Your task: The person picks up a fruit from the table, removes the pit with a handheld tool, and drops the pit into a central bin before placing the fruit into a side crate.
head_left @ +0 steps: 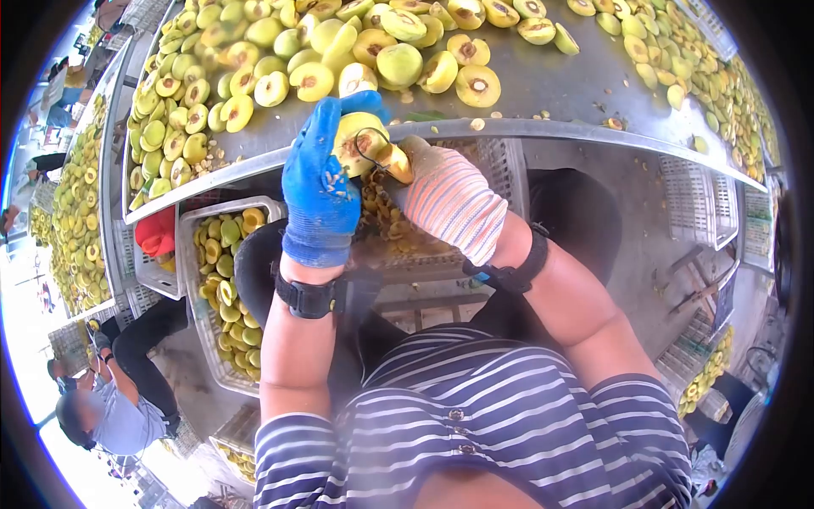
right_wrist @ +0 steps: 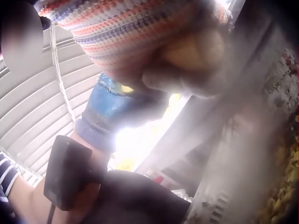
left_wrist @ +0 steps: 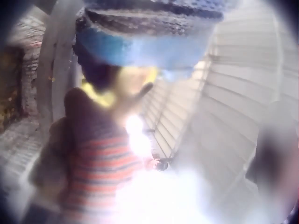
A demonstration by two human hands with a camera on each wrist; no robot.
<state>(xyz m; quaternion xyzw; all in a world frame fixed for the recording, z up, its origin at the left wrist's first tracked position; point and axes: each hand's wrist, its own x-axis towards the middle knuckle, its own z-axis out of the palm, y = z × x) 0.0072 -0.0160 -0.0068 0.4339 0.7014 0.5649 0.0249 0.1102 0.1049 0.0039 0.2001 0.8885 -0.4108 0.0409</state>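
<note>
My left hand (head_left: 324, 182), in a blue coated glove with bits of pulp on it, holds a yellow-green peach (head_left: 352, 140) whose cut face shows brown at the centre. Close against it, my right hand (head_left: 451, 193), in a striped knit glove, grips a thin dark curved pitting tool (head_left: 363, 153), its handle hidden in the fingers. A cut peach piece (head_left: 395, 163) lies between the tool and the right fingertips. Both hands are over the near edge of the metal table (head_left: 543, 127). The wrist views are blurred; the left one shows the striped glove (left_wrist: 100, 163) facing the blue one.
Halved peaches (head_left: 254, 59) heap on the table's far left, with more at the far right. Below the hands sits a crate of pits and scraps (head_left: 398, 220). A white crate (head_left: 191, 318) of peaches stands left of my knee. Another person (head_left: 119, 416) sits farther left.
</note>
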